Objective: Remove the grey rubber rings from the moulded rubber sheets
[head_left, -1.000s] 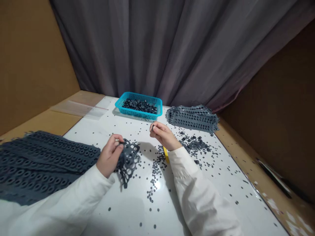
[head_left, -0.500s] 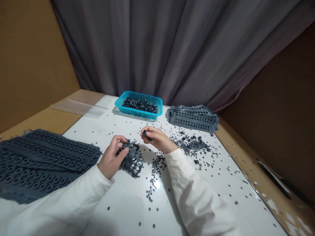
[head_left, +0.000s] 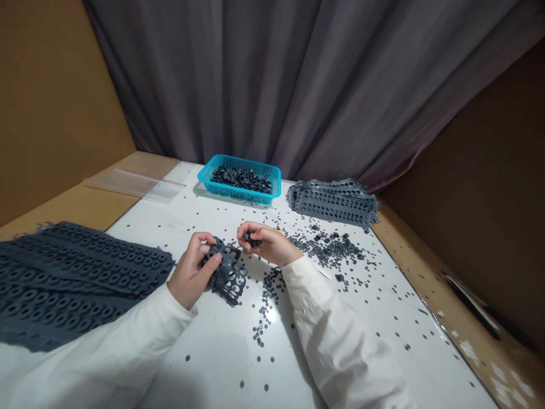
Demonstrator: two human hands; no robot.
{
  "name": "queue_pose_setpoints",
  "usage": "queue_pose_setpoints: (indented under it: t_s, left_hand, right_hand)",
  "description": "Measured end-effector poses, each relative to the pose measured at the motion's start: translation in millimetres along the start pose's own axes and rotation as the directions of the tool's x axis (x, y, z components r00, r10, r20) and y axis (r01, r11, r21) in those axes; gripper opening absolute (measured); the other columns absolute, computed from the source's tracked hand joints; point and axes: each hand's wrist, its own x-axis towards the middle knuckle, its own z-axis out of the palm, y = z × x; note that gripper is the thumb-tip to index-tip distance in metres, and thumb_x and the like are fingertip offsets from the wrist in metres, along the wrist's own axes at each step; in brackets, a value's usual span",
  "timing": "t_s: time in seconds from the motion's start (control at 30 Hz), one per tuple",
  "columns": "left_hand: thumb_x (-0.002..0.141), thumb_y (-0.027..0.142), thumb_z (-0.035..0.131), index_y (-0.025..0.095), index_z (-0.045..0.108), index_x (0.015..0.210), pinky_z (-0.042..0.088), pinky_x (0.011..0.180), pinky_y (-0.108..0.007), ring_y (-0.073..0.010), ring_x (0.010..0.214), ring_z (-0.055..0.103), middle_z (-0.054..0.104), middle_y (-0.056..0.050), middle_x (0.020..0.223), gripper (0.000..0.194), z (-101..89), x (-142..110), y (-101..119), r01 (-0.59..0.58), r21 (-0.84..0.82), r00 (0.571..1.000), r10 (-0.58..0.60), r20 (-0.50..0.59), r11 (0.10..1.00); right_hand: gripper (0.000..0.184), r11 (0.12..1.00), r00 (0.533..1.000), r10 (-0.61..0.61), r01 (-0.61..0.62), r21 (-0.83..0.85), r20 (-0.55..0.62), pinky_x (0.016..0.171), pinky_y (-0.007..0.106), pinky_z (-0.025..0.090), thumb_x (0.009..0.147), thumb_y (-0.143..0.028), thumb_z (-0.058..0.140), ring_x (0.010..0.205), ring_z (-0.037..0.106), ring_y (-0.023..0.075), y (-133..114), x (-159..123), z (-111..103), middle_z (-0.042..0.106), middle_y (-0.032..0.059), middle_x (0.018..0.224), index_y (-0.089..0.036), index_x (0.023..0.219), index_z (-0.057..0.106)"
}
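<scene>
Holding a curled sheet (head_left: pixel 230 276) full of holes in the left hand (head_left: pixel 191 271), with thumb pressed on top and fingers bent behind, closed tight on it. Letting the rest jut from the fingertips toward four o'clock, over the white table (head_left: pixel 213 363). Clutching small dark pieces (head_left: pixel 252 240) in the right hand (head_left: pixel 271 244), with fingers curled around them, near the sheet's upper edge at one o'clock (cannot tell whether touching it). Looking past both hands: at twelve, into a blue basket (head_left: pixel 238 195) of dark bits; at two, onto a bundle of holed strips (head_left: pixel 334 205); at three, over scattered discs (head_left: pixel 334 248); at nine, onto a stack of dark sheets (head_left: pixel 91 255).
</scene>
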Motion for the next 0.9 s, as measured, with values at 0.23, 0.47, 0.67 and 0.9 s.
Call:
queue_pose_setpoints:
  t_s: [0.23,0.47,0.67,0.9]
  left_hand:
    - [0.086,0.035,0.047,0.025,0.034,0.097,0.037,0.051,-0.021,-0.0115,0.052,0.048,0.055,0.006,0.063,0.020,-0.1,1,-1,-0.018,0.023,1.000,0.018,-0.001,1.000]
    - [0.086,0.032,0.046,0.025,0.033,0.096,0.036,0.054,-0.022,-0.0115,0.053,0.048,0.055,0.006,0.064,0.017,0.1,-1,4,-0.021,0.001,0.999,0.021,0.034,1.000]
    - [0.084,0.035,0.049,0.023,0.034,0.090,0.038,0.062,-0.025,-0.0136,0.066,0.049,0.053,0.002,0.072,0.020,-2.0,-3,3,-0.090,-0.140,0.986,0.109,0.128,0.986]
    - [0.087,0.036,0.046,0.025,0.030,0.086,0.028,0.045,-0.019,-0.0084,0.044,0.034,0.039,0.009,0.055,0.019,6.1,1,7,0.054,-0.328,0.996,-0.026,0.089,0.943]
  right_hand:
    - [0.020,1.000,1.000,0.011,-0.011,0.001,0.002,0.052,0.022,0.023,0.064,-0.019,0.047,0.053,0.037,0.0088,-1,0,3,0.047,0.0006,0.063,-0.011,0.082,0.055]
    - [0.024,0.941,0.990,-0.024,-0.024,-0.337,-0.138,0.054,0.022,0.026,0.076,-0.039,0.055,0.059,0.036,0.0095,-2,0,13,0.043,-0.0024,0.065,-0.016,0.081,0.052]
    - [0.031,0.500,0.989,-0.145,0.097,-0.861,0.027,0.055,0.023,0.027,0.083,-0.043,0.051,0.056,0.035,0.0090,3,-2,36,0.038,-0.0050,0.057,-0.018,0.066,0.044]
    - [0.030,0.148,0.958,-0.260,0.161,-0.976,0.119,0.058,0.026,0.023,0.092,-0.030,0.036,0.057,0.033,0.0114,2,-2,52,0.039,-0.0009,0.061,-0.019,0.064,0.035]
